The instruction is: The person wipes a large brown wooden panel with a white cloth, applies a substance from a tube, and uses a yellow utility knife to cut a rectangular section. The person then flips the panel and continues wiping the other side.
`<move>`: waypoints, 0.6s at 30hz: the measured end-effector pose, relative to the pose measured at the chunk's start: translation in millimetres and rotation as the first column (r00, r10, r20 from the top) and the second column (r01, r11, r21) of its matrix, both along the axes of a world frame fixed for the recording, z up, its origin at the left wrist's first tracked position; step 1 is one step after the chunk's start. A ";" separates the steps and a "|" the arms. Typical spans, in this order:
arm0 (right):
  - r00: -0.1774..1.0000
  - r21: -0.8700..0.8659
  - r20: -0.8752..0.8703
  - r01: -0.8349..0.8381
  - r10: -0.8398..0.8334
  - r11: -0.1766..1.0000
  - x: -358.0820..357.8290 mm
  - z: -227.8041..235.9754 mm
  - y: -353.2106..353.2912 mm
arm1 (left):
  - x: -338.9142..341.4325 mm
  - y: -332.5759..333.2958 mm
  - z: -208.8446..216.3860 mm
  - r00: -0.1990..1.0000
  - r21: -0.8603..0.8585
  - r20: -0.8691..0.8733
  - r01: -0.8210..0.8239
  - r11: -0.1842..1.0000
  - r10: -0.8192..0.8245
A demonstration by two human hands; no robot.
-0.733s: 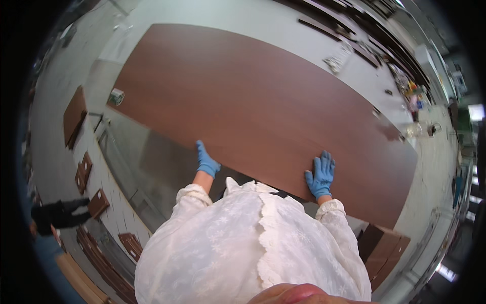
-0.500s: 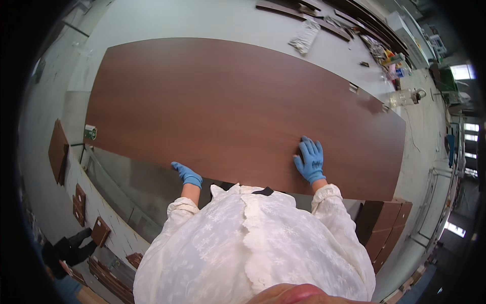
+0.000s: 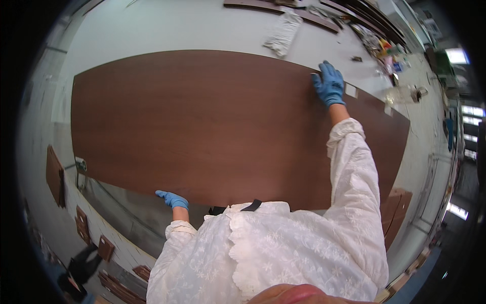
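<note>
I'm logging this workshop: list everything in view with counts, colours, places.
Panel: 1, brown, across table
Table: 1, white, beneath panel
Bundle: 1, white, beyond panel
Strips: several, brown, far right
Bottle: 1, clear, right
Clutter: uncountable, multicoloured, far right
Boxes: uncountable, brown, near right
Boards: several, brown, left
Label: 1, green-white, panel's left corner
Person: 1, dark-clothed, lower left
Blouse: 1, white, lower centre
Left grip: 1, blue, panel's near edge
Right grip: 1, blue, panel's far edge
</note>
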State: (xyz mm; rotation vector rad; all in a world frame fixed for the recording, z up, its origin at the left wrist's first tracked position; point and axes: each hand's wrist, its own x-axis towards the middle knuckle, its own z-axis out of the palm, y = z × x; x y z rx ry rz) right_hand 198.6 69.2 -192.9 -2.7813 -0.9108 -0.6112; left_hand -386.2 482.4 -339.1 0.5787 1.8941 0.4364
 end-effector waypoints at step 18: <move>0.831 -0.342 -0.475 0.128 -0.289 0.931 50.4 32.4 15.4 | -0.6 -33.7 30.6 0.869 -0.301 0.451 -0.064 0.951 0.201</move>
